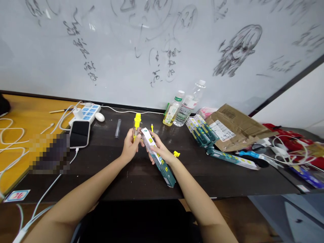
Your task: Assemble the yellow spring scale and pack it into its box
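Note:
My left hand is closed around a yellow-capped clear plastic piece, held upright above the dark table. In my right hand is a long, narrow green-and-white cardboard box with yellow Chinese characters, tilted with its white end toward my left hand. The fingertips of my left hand come close to that end; whether they touch it I cannot tell. A clear plastic tube lies to the left. Behind the box is a small yellow rod-like part, and right of my right wrist lies a yellow plastic part.
At the back stand a tea bottle and a water bottle. Several similar boxes and a brown parcel lie right. A power strip, phone and white cables are on the left. A whiteboard rises behind.

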Demonstrator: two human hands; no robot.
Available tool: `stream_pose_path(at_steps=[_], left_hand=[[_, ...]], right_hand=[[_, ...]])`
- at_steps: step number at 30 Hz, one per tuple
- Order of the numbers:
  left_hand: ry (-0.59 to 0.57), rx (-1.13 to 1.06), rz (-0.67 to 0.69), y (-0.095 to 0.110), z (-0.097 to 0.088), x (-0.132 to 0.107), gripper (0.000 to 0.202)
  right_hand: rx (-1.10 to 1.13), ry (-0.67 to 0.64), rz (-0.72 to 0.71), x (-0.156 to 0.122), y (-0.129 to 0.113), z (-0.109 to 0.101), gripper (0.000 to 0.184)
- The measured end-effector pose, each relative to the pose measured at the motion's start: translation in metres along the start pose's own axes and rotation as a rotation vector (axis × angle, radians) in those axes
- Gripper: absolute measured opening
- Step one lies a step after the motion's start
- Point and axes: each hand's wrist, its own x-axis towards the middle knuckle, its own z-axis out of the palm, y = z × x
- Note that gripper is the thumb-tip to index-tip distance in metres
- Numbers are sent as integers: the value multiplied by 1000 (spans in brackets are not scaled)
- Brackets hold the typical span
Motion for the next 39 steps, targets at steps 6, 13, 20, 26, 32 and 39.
stream_pose_path(at_steps=[6,13,20,26,32,39], left_hand=[[-67,100,-31,-3,4,-7,30],[-58,228,25,-3,5,-7,32],[-176,295,99,-16,5,-7,35],[-117,192,72,-20,10,-7,37],[-98,161,-12,-20,11,-7,38],[8,66,-122,-19,9,-2,39]], right_hand=[[-1,-40,-32,0,0,1,79],[-42,21,-73,1,4,-2,52],[-26,91,-70,5,8,-3,47],[-95,242,-87,4,9,-5,30],[-64,209,-149,4,8,-1,41],[-110,385,-247,9,6,0,46]])
